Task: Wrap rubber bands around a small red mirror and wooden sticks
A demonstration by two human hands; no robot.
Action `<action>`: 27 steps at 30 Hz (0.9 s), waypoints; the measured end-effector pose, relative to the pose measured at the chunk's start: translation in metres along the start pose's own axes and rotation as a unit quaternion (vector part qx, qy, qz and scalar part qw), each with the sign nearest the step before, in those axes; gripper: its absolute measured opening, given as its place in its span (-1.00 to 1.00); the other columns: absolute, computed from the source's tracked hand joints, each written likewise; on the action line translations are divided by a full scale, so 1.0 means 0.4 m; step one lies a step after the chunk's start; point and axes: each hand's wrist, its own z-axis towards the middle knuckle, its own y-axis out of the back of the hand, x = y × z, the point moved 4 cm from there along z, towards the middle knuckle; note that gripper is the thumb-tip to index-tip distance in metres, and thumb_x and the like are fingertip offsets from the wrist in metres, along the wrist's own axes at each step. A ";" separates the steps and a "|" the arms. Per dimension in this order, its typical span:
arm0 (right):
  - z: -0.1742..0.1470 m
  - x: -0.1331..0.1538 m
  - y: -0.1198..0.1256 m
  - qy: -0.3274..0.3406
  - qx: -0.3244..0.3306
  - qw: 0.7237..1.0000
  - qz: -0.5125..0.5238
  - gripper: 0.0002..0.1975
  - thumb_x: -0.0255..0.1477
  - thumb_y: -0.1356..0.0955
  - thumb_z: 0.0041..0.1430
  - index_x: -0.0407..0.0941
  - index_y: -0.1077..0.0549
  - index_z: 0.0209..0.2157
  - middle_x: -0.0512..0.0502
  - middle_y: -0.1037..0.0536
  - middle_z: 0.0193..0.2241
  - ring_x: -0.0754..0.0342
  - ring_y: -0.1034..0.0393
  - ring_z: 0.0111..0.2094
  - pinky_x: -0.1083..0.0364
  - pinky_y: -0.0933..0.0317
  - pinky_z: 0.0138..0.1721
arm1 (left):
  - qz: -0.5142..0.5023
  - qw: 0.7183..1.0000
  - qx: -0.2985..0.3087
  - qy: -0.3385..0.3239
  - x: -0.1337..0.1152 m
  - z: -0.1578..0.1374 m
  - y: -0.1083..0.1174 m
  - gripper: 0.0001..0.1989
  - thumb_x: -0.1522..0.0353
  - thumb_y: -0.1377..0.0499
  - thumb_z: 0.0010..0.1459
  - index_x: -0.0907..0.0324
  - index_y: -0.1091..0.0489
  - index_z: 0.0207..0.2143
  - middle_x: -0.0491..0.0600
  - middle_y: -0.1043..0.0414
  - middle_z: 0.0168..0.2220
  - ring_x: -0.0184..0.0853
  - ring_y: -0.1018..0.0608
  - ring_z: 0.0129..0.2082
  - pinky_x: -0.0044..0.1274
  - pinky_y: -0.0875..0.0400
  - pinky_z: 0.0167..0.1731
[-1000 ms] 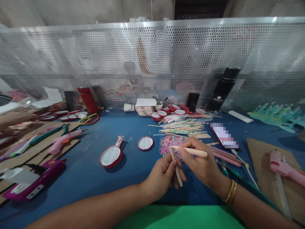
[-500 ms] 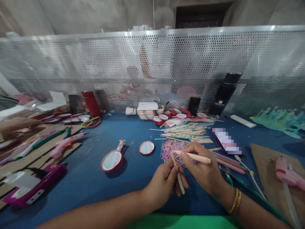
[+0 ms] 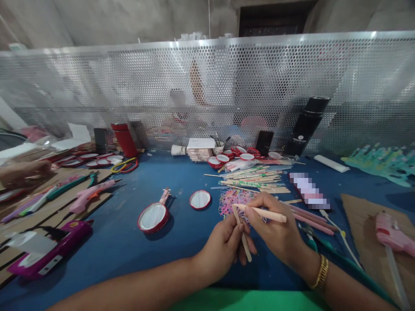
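Observation:
My left hand (image 3: 220,248) pinches a flat wooden craft stick (image 3: 247,248), which slants down toward me. My right hand (image 3: 277,233) grips a pale peach pen (image 3: 271,215) like a writing tool. The pen's tip meets or nearly meets the stick's upper end. Just behind both hands lies a tangle of colourful rubber bands (image 3: 228,202). To the left sits a round red-rimmed piece with a whitish face (image 3: 153,217) and a short pink handle. A smaller red-rimmed disc (image 3: 200,200) lies between that piece and the bands.
Wooden sticks (image 3: 259,178), a phone (image 3: 309,192), scissors (image 3: 311,237) and a pink glue gun (image 3: 391,233) lie on the right. At left are another glue gun (image 3: 89,196), a purple power strip (image 3: 55,250) and another person's hand (image 3: 24,172). A perforated metal screen (image 3: 155,86) stands behind.
The view has shifted very slightly. Both hands keep almost the same pose, with the pen still at the stick's upper end.

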 end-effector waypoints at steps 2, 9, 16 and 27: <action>-0.001 0.000 -0.004 0.000 0.010 1.000 0.005 -0.87 -0.40 -0.33 0.18 -0.06 -0.36 -0.46 0.03 -0.44 -0.53 0.11 -0.34 -0.47 0.12 -0.19 -0.41 | 0.005 1.000 0.002 -0.001 -0.002 0.000 -0.001 -0.68 0.12 0.05 0.29 0.21 -0.19 -0.25 -0.04 -0.47 -0.50 -0.54 -0.34 -0.72 -0.69 -0.11 -0.73; 0.001 -0.001 0.002 -0.004 -0.008 1.000 -0.003 -0.89 -0.45 -0.33 0.17 -0.07 -0.37 -0.46 0.05 -0.44 -0.52 0.14 -0.32 -0.47 0.15 -0.18 -0.42 | -0.002 1.000 -0.001 -0.005 0.002 0.001 0.001 -0.67 0.10 0.05 0.28 0.20 -0.18 -0.26 -0.05 -0.47 -0.50 -0.54 -0.35 -0.72 -0.69 -0.10 -0.74; 0.001 0.002 -0.003 0.012 0.005 1.000 -0.003 -0.87 -0.41 -0.32 0.18 -0.07 -0.37 -0.46 0.05 -0.44 -0.53 0.13 -0.34 -0.47 0.14 -0.19 -0.41 | 0.012 1.000 0.000 -0.010 -0.003 0.001 -0.001 -0.70 0.14 0.06 0.29 0.21 -0.18 -0.26 -0.07 -0.45 -0.52 -0.54 -0.32 -0.73 -0.70 -0.11 -0.74; 0.001 0.007 -0.002 0.014 -0.002 1.000 -0.006 -0.87 -0.41 -0.33 0.17 -0.07 -0.38 -0.47 0.04 -0.45 -0.54 0.13 -0.34 -0.48 0.14 -0.19 -0.42 | 0.012 1.000 0.002 -0.017 0.000 0.002 0.001 -0.70 0.14 0.06 0.30 0.21 -0.18 -0.26 -0.07 -0.45 -0.52 -0.54 -0.33 -0.73 -0.69 -0.11 -0.74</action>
